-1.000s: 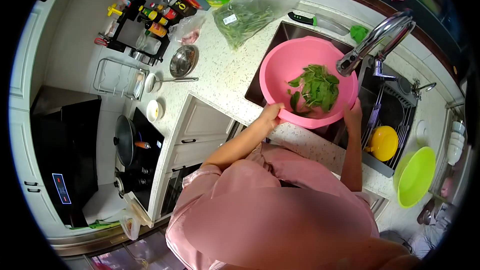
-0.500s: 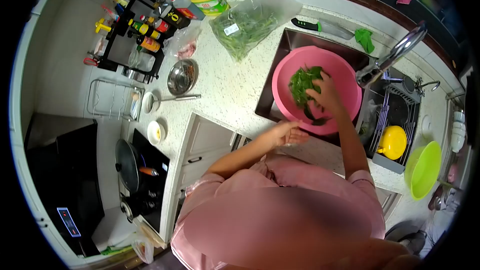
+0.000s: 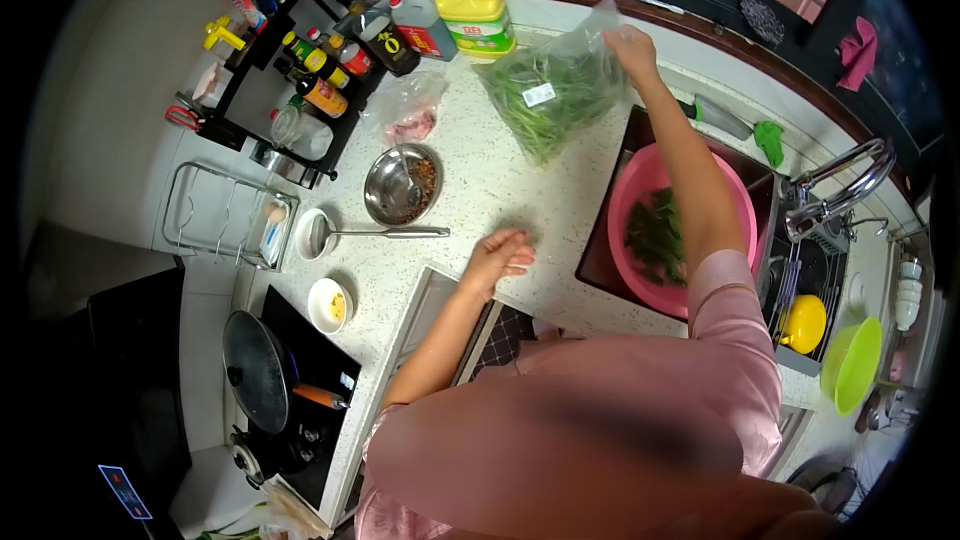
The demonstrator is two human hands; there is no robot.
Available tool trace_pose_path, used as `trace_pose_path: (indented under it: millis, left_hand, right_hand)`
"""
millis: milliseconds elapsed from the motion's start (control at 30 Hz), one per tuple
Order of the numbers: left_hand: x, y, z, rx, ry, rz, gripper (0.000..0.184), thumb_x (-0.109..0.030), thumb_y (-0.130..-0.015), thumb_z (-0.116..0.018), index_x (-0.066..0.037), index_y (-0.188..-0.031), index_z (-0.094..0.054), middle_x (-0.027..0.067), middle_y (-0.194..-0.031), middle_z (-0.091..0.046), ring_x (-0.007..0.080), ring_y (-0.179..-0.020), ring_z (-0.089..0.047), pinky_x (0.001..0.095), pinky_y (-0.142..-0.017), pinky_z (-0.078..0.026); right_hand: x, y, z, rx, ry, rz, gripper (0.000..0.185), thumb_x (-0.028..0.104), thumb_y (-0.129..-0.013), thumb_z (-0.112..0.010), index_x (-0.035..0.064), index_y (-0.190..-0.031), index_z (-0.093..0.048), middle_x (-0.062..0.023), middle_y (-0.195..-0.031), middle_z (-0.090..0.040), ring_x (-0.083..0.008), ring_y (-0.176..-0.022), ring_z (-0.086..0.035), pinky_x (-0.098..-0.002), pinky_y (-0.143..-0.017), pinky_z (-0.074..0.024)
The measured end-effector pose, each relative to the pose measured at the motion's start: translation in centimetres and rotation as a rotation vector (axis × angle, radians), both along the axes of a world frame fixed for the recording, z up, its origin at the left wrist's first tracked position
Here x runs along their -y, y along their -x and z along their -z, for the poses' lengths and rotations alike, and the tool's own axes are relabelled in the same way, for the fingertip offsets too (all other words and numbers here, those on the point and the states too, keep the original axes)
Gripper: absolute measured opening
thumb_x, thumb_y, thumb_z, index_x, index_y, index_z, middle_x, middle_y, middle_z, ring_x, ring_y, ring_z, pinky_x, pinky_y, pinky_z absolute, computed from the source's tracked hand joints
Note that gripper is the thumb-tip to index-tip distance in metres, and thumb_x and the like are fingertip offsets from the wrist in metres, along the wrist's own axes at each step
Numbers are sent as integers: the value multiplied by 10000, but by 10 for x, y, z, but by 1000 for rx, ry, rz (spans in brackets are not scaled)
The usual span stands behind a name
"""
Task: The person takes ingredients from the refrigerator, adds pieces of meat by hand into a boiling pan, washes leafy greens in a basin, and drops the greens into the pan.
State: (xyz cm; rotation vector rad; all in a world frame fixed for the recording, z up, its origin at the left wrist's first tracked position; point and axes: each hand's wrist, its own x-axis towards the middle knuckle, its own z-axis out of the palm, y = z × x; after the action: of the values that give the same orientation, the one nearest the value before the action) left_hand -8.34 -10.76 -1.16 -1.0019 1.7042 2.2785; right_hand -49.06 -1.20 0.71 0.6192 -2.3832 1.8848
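Observation:
My right hand (image 3: pixel 632 48) grips the top right corner of a clear plastic bag (image 3: pixel 552 90) of green vegetables, which rests on the counter near the back. My left hand (image 3: pixel 498 258) hangs over the counter's front edge, its fingers loosely curled and apart, touching nothing that I can see. To the right, a pink basin (image 3: pixel 735 180) sits in the sink, partly covered by my right forearm. Dark green leaves (image 3: pixel 655 238) lie inside the basin.
A metal bowl (image 3: pixel 402 186), a long-handled ladle (image 3: pixel 400 233) and a small white bowl (image 3: pixel 330 306) stand on the left. Behind the sink lies a knife (image 3: pixel 722 120); the faucet (image 3: pixel 840 190) reaches over from the right. A wok (image 3: pixel 256 370) is on the stove.
My right hand has left the leaves in the basin and moved up to the bag, taking hold of its corner. My left hand has moved left, away from the basin. The view has shifted too.

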Motion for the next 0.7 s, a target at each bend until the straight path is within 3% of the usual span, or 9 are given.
trace_pose_path:
  millis: [33, 133, 233, 333, 400, 433, 533, 600, 700]
  left_hand:
    - [12, 3, -2, -38, 62, -24, 289, -220, -881, -558, -16, -1086, -563, 88, -859, -653, 160, -767, -637, 270, -636, -514]
    - [43, 32, -28, -214, 392, -4, 244, -187, -874, -569, -31, -1061, -577, 37, -835, -640, 93, -756, -593, 220, -643, -468]
    - [56, 79, -63, -461, 1092, -63, 702, -268, -745, -716, 2, -1295, -376, 176, -1224, -478, 262, -1170, -443, 354, -984, -346]
    - [64, 142, -77, -665, 1629, -248, 769, -265, -672, -758, 12, -1273, -367, 181, -1184, -513, 294, -1094, -500, 376, -930, -390]
    - [84, 177, -53, -742, 1253, 125, 833, -260, -744, -704, 25, -1359, -219, 174, -1384, -285, 272, -1274, -308, 364, -1045, -258]
    - [83, 180, -53, -744, 1261, 143, 833, -260, -744, -704, 25, -1359, -219, 174, -1384, -285, 272, -1274, -308, 364, -1045, -258]
    - [65, 173, -73, -933, 936, -102, 511, -244, -773, -693, -10, -1178, -489, 115, -1148, -547, 214, -1025, -519, 353, -894, -404]
    - [40, 152, -104, -706, 421, -435, 347, -246, -826, -654, -22, -1074, -560, 68, -1075, -574, 176, -975, -527, 315, -868, -415]
    - [25, 123, -125, -648, 185, -346, 268, -244, -860, -615, -35, -1024, -582, 56, -1029, -590, 161, -943, -538, 305, -857, -425]
  right_hand:
    - [13, -12, -16, -285, 71, 73, 268, 298, -692, -728, 51, -773, -663, -117, -708, -636, -255, -631, -600, -340, -618, -468]
    - [29, -61, -86, -587, -70, -171, 198, 212, -735, -687, 35, -812, -637, -104, -787, -646, -227, -699, -607, -307, -654, -470]
    - [41, -111, -126, -639, -77, -304, 133, 107, -686, -662, 44, -801, -638, -128, -765, -632, -263, -720, -606, -321, -671, -474]
    - [41, -176, -153, -739, -186, -436, 159, 25, -644, -637, 27, -803, -632, -136, -798, -631, -277, -831, -604, -333, -720, -469]
    - [33, -207, -162, -832, -234, -523, 202, 37, -651, -648, 26, -852, -628, -142, -860, -627, -274, -873, -592, -333, -748, -466]
    - [27, -214, -165, -920, -291, -617, 246, 50, -659, -659, 26, -902, -624, -148, -921, -623, -271, -916, -581, -333, -777, -463]
    - [-6, -203, -162, -810, 102, -581, 383, 123, -682, -700, 41, -1038, -587, -157, -1095, -569, -275, -970, -550, -339, -834, -454]
    - [-32, -172, -153, -767, 107, -331, 672, 260, -674, -755, 70, -1244, -454, -142, -1276, -442, -267, -1017, -520, -359, -859, -445]
    - [-52, -133, -116, -590, -8, -6, 709, 299, -683, -760, 70, -1266, -427, -139, -1301, -409, -237, -1018, -513, -342, -841, -446]
